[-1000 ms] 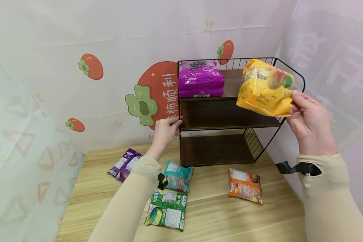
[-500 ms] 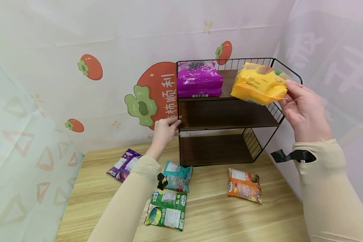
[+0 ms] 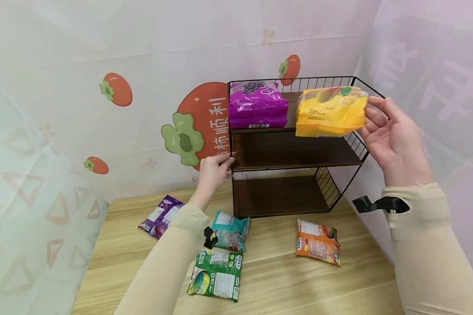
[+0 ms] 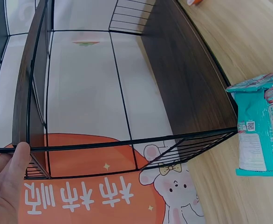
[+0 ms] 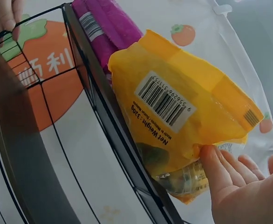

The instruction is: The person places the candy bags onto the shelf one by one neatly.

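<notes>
On the top tier of a black wire rack with dark wood shelves (image 3: 295, 151), a yellow bag of mango candy (image 3: 331, 113) sits at the right, its lower front edge jutting over the shelf front. My right hand (image 3: 394, 135) is beside it, fingers extended and fingertips touching the bag's right end; the right wrist view shows the thumb held apart from the bag. A magenta bag (image 3: 258, 105) with a grape picture occupies the left of that tier. My left hand (image 3: 214, 173) pinches the rack's left front post at the middle shelf, thumb and fingers around the frame in the left wrist view.
On the wooden table (image 3: 272, 280) before the rack lie a purple packet (image 3: 161, 218), a teal packet (image 3: 230, 229), a green packet (image 3: 217, 273) and an orange packet (image 3: 318, 243). Printed cloth walls (image 3: 142, 43) stand behind and at both sides.
The yellow bag has moved left and down from above the rack's right side onto the top tier. My right fingers have loosened from its corner and straightened. The left hand keeps its place.
</notes>
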`<action>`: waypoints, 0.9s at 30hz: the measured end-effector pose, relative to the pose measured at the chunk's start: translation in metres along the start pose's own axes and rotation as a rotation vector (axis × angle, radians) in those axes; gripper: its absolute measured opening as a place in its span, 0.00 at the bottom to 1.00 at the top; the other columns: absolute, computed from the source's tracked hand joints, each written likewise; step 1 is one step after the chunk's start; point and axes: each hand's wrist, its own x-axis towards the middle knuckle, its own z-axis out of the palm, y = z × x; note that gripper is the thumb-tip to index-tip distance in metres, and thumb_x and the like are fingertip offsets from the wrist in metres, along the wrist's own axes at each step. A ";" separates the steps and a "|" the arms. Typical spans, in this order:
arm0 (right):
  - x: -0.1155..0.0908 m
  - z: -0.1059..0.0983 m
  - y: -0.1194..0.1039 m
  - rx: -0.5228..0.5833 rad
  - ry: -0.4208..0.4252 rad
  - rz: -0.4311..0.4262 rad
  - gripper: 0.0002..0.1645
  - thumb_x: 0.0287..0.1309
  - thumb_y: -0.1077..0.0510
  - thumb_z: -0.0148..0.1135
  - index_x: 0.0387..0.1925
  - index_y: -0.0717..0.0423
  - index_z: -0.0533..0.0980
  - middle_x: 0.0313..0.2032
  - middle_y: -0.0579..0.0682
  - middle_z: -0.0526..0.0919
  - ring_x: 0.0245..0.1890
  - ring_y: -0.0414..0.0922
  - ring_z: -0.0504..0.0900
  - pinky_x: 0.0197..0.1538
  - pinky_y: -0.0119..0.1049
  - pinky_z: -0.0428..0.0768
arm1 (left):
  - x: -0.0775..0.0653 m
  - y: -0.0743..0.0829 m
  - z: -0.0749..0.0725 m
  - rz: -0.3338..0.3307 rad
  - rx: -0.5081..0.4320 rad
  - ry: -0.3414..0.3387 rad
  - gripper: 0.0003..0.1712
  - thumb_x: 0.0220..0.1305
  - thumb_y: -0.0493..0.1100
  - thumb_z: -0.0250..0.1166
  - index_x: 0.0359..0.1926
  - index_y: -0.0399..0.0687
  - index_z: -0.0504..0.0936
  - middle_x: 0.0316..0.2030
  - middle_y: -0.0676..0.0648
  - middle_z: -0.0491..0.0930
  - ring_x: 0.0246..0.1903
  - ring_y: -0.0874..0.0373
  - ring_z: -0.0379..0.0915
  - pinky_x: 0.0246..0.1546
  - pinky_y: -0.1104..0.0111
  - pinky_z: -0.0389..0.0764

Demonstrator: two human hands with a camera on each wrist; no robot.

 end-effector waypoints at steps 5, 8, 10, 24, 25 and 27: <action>-0.009 0.000 0.007 -0.123 -0.095 -0.076 0.23 0.74 0.53 0.59 0.63 0.63 0.72 0.61 0.65 0.80 0.60 0.59 0.81 0.58 0.51 0.82 | -0.001 -0.001 -0.001 -0.002 -0.018 0.002 0.16 0.74 0.42 0.63 0.58 0.43 0.85 0.50 0.38 0.86 0.37 0.46 0.88 0.31 0.68 0.87; -0.016 0.002 0.017 -0.258 -0.168 -0.195 0.24 0.74 0.58 0.57 0.66 0.65 0.71 0.63 0.65 0.78 0.59 0.58 0.83 0.56 0.47 0.83 | -0.001 -0.001 -0.001 -0.003 -0.019 0.006 0.16 0.74 0.42 0.63 0.58 0.43 0.85 0.50 0.37 0.86 0.37 0.45 0.88 0.31 0.67 0.88; -0.019 0.001 0.025 -0.350 -0.213 -0.285 0.24 0.73 0.63 0.57 0.66 0.68 0.71 0.63 0.64 0.79 0.56 0.56 0.85 0.55 0.42 0.84 | -0.001 -0.002 -0.001 -0.004 -0.021 0.007 0.17 0.74 0.42 0.63 0.58 0.42 0.85 0.50 0.37 0.86 0.37 0.45 0.88 0.31 0.66 0.88; -0.027 -0.016 0.058 -1.204 -0.210 -0.618 0.47 0.61 0.72 0.67 0.77 0.47 0.62 0.76 0.52 0.58 0.64 0.49 0.72 0.57 0.21 0.76 | 0.000 -0.004 0.002 0.052 0.001 0.018 0.16 0.74 0.41 0.63 0.57 0.41 0.86 0.50 0.37 0.86 0.38 0.45 0.88 0.28 0.69 0.87; -0.027 -0.018 0.059 -1.268 -0.196 -0.677 0.47 0.60 0.73 0.67 0.77 0.48 0.63 0.77 0.51 0.57 0.66 0.48 0.71 0.60 0.21 0.75 | 0.000 -0.004 0.002 0.055 0.006 0.020 0.15 0.74 0.40 0.63 0.57 0.42 0.86 0.50 0.37 0.86 0.39 0.45 0.88 0.28 0.69 0.87; -0.027 -0.019 0.063 -1.415 -0.165 -0.839 0.44 0.59 0.72 0.69 0.75 0.53 0.66 0.78 0.48 0.57 0.70 0.46 0.70 0.64 0.25 0.73 | 0.000 -0.003 0.002 0.060 0.010 0.024 0.16 0.74 0.40 0.63 0.57 0.42 0.86 0.50 0.38 0.86 0.39 0.46 0.88 0.28 0.69 0.87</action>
